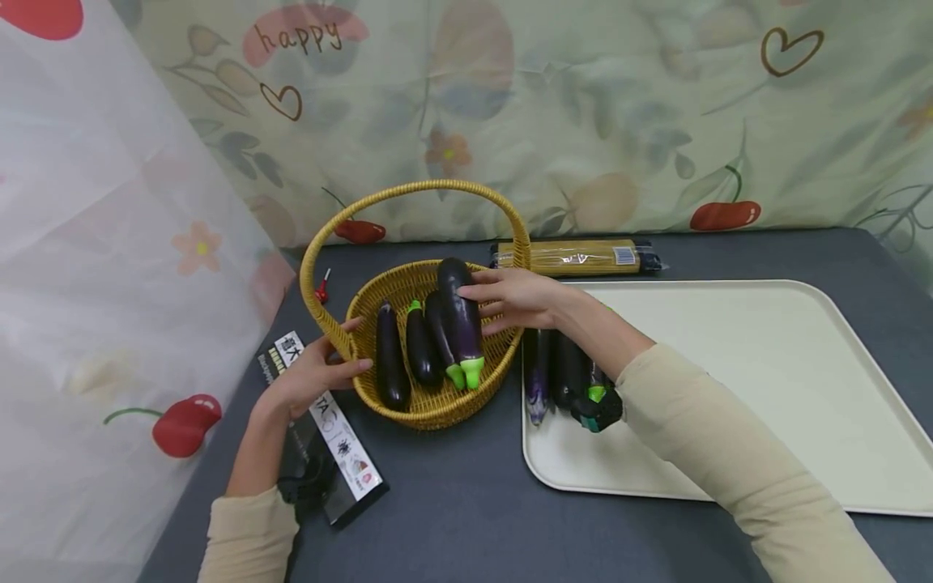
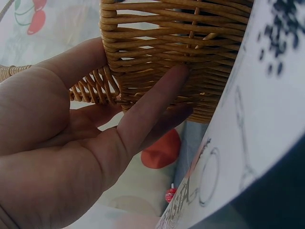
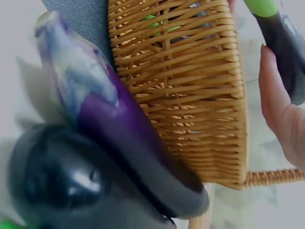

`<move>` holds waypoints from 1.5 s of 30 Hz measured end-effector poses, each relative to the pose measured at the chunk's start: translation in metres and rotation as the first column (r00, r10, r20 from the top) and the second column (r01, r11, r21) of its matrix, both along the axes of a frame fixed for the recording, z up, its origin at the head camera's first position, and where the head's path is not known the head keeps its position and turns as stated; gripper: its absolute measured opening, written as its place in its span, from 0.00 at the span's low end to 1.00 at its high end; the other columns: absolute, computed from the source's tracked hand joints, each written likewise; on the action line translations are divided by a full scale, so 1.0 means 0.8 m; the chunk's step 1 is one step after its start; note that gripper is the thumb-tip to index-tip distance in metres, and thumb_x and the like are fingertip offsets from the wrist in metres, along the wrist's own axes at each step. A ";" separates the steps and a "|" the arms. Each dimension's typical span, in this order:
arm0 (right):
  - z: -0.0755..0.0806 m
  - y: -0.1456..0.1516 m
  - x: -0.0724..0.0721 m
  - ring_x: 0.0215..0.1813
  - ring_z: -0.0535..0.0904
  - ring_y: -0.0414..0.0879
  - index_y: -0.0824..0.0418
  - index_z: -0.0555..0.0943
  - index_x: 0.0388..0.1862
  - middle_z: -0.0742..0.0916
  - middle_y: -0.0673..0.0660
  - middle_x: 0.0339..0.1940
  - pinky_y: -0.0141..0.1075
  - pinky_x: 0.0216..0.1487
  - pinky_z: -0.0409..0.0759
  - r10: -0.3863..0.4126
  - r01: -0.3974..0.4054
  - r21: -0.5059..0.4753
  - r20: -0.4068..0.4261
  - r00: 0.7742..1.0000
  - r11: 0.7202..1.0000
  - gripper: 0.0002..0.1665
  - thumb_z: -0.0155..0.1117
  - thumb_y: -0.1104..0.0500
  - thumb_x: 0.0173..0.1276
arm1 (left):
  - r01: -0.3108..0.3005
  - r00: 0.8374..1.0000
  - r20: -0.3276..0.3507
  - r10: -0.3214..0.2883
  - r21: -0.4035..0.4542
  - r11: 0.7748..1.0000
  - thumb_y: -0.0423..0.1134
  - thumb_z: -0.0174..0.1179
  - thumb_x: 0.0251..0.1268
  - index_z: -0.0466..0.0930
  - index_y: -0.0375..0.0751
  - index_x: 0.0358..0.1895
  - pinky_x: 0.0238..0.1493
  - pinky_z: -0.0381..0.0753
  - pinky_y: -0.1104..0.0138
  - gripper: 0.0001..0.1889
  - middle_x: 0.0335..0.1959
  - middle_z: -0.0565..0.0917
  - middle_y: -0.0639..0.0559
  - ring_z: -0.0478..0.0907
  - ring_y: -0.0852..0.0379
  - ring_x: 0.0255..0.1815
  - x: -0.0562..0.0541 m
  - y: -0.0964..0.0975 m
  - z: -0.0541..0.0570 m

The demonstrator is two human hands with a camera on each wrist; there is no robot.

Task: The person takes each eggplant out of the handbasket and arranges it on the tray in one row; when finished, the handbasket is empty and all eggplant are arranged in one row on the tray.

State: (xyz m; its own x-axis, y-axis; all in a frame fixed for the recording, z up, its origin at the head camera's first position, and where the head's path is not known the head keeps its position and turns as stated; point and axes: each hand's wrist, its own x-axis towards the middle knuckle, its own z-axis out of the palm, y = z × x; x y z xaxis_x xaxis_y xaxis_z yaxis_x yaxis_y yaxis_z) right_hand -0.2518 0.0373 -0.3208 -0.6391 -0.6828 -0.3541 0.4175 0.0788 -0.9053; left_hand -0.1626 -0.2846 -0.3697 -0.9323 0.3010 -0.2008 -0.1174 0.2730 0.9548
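Observation:
My right hand (image 1: 521,300) holds a dark eggplant (image 1: 459,312) with a bright green cap over the wicker basket (image 1: 437,417); the right wrist view shows it only partly, at the upper right. Several other eggplants lie inside the basket, among them a dark one (image 1: 392,360) along the left side. At the left base of the tall handle, my left hand (image 1: 317,376) grips the basket's rim, fingers against the woven wall (image 2: 167,47). On the cream tray's left end lie more eggplants, including a purple one (image 3: 128,129) beside the basket.
The cream tray (image 1: 743,389) spans the right side. A black-and-white box (image 1: 342,453) lies beneath my left forearm. Behind the tray is a clear-wrapped yellow package (image 1: 576,257). A small red object (image 1: 322,290) lies left of the basket, and a printed curtain (image 1: 547,121) hangs behind.

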 end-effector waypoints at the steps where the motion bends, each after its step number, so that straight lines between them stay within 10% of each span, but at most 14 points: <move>1: 0.002 0.004 0.002 0.70 0.60 0.59 0.60 0.41 0.78 0.64 0.63 0.72 0.51 0.61 0.71 0.012 -0.012 -0.012 -0.006 1.000 1.000 0.42 0.52 0.59 0.75 | 0.001 1.000 0.001 -0.001 0.000 1.000 0.35 0.58 0.69 0.43 0.40 0.76 0.49 0.80 0.59 0.40 0.63 0.64 0.27 0.71 0.38 0.58 0.000 0.000 0.000; 26: -0.005 0.140 0.048 0.65 0.67 0.57 0.61 0.47 0.77 0.66 0.65 0.69 0.55 0.58 0.72 0.116 -0.126 -0.060 -0.143 0.983 0.990 0.38 0.51 0.58 0.76 | 0.006 1.000 0.017 -0.006 -0.011 1.000 0.37 0.58 0.69 0.43 0.42 0.77 0.49 0.80 0.59 0.40 0.64 0.64 0.28 0.73 0.40 0.57 -0.003 -0.001 0.001; 38: -0.025 0.241 0.054 0.56 0.76 0.51 0.63 0.45 0.75 0.78 0.54 0.58 0.49 0.53 0.77 -0.066 0.060 -0.050 -0.128 0.990 0.997 0.34 0.44 0.60 0.78 | 0.005 1.000 0.011 -0.004 -0.023 1.000 0.37 0.58 0.69 0.43 0.43 0.77 0.50 0.79 0.60 0.40 0.65 0.63 0.28 0.71 0.40 0.58 -0.003 0.000 0.000; 45: -0.049 0.290 0.043 0.52 0.78 0.49 0.52 0.66 0.63 0.80 0.53 0.55 0.46 0.52 0.79 -0.170 0.161 -0.113 -0.071 0.983 0.981 0.18 0.44 0.62 0.78 | 0.002 1.000 0.012 -0.002 -0.026 1.000 0.37 0.58 0.69 0.43 0.43 0.77 0.50 0.79 0.61 0.40 0.65 0.63 0.28 0.72 0.39 0.58 -0.002 0.000 0.001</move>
